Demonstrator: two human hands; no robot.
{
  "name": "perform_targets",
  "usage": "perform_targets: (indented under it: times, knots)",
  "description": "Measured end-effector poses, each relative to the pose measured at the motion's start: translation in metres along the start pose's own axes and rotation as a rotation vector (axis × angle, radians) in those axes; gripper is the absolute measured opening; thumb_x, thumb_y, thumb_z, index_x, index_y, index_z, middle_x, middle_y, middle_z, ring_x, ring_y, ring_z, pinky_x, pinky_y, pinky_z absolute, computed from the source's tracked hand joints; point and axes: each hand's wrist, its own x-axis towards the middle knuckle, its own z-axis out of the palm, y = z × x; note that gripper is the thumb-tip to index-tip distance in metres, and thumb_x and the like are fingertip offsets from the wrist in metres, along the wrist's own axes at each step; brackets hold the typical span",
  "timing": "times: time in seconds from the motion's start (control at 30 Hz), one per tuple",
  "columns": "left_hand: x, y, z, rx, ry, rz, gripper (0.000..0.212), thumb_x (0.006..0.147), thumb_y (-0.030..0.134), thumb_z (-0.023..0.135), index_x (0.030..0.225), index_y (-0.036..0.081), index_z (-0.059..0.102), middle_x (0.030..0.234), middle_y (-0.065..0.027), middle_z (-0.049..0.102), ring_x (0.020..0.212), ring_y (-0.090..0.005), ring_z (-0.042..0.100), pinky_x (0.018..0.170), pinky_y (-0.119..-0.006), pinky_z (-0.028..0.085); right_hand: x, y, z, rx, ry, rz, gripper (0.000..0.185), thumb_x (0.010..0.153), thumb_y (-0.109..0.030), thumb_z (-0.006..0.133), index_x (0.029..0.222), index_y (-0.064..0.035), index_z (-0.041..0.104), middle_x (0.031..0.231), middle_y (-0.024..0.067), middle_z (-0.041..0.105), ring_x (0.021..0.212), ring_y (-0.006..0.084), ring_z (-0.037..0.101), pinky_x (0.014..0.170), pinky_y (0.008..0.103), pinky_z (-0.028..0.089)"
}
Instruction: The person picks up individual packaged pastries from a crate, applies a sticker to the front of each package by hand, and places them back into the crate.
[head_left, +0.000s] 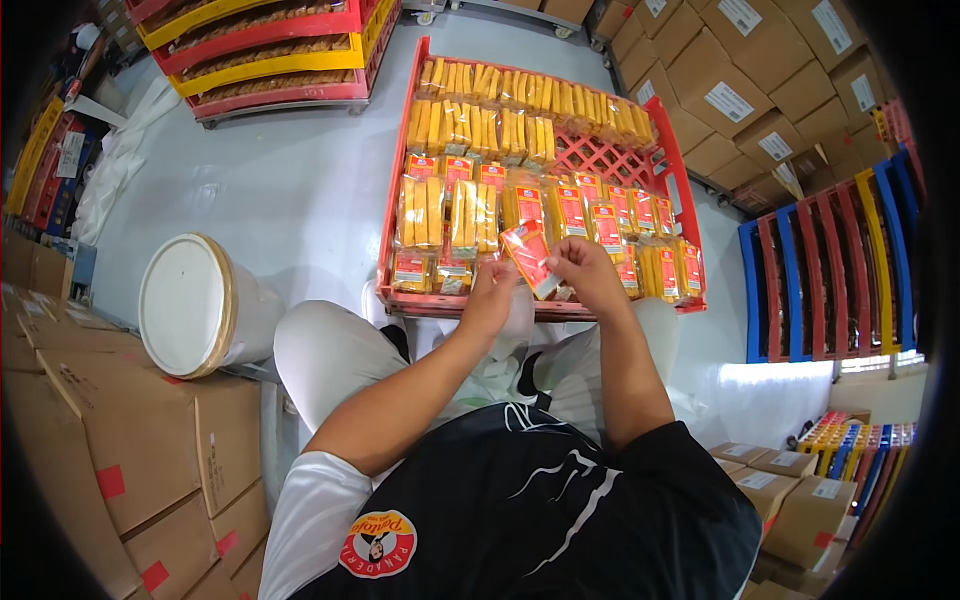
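Observation:
A red-and-yellow printed label (528, 255) is pinched in the fingers of my right hand (587, 274), above the near edge of a red plastic crate (480, 303). Close to the label's left edge is my left hand (491, 292), fingers drawn together; whether it grips part of the label or thin clear film cannot be told. Rows of clear packs of yellow bread sticks (422, 212) fill much of the crate. Many packs in the nearer rows carry red labels, while those at the back show none. The crate's lattice floor (600, 159) shows at the middle right.
A white lidded bucket (187, 304) stands at my left, beside cardboard boxes (127, 435). Stacked red and yellow crates (274, 56) sit on a wheeled base at the back left. More boxes (727, 82) and upright-looking crate stacks (825, 270) line the right. A person (86, 56) is at the far left.

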Motion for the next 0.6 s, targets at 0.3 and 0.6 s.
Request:
perform_targets:
  times: [0.3, 0.6]
  knots:
    - [-0.041, -0.016, 0.013, 0.813, -0.51, -0.176, 0.033, 0.071, 0.023, 0.068, 0.095, 0.003, 0.057, 0.082, -0.0157, 0.063, 0.079, -0.0291, 0.062, 0.07, -0.038, 0.048, 0.095, 0.012, 0.067, -0.024, 0.278, 0.125, 0.011, 0.082, -0.011, 0.065, 0.08, -0.0025, 0.058, 0.065, 0.0013, 0.058, 0.051, 0.0092, 0.056, 0.045, 0.0243, 0.045]
    - [-0.05, 0.013, 0.015, 1.175, -0.881, -0.226, 0.057, 0.075, 0.031, 0.068, 0.119, 0.0, 0.053, 0.106, -0.0253, 0.062, 0.1, -0.0373, 0.06, 0.088, -0.041, 0.046, 0.113, 0.042, 0.085, -0.108, 0.35, 0.127, 0.017, 0.078, -0.012, 0.062, 0.066, -0.0003, 0.056, 0.055, 0.0074, 0.057, 0.047, 0.0142, 0.057, 0.045, 0.0302, 0.045]
